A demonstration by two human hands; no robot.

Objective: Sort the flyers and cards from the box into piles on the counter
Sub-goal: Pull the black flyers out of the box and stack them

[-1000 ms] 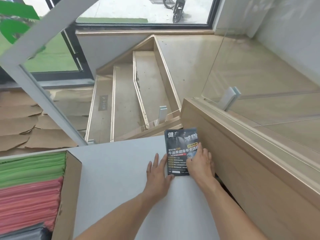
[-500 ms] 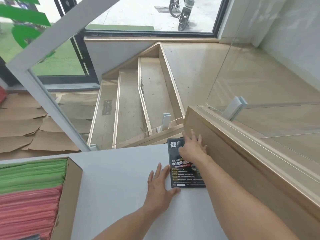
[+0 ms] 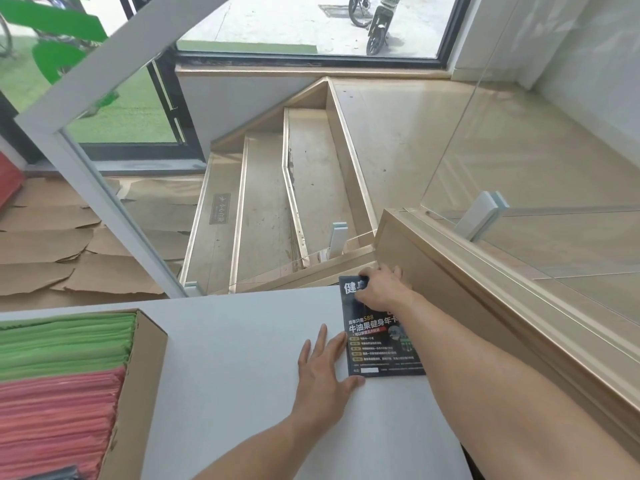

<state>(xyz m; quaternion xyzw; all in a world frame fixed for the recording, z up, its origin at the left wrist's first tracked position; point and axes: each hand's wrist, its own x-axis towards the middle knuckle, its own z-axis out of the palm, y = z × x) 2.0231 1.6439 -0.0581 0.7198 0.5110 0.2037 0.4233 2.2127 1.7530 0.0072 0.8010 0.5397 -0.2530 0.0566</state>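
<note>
My right hand (image 3: 379, 289) presses down on the top edge of the black glossy flyer with white and yellow print (image 3: 375, 341), fingers curled over it to square it against the wooden ledge (image 3: 485, 306). My left hand (image 3: 322, 372) lies flat on the pale grey desk (image 3: 242, 358), fingers spread, its edge touching the flyer's lower left corner so the sheet cannot slide. The open cardboard box (image 3: 138, 375), stacked with green and red sheets, sits well apart at my left, far from emptied.
</note>
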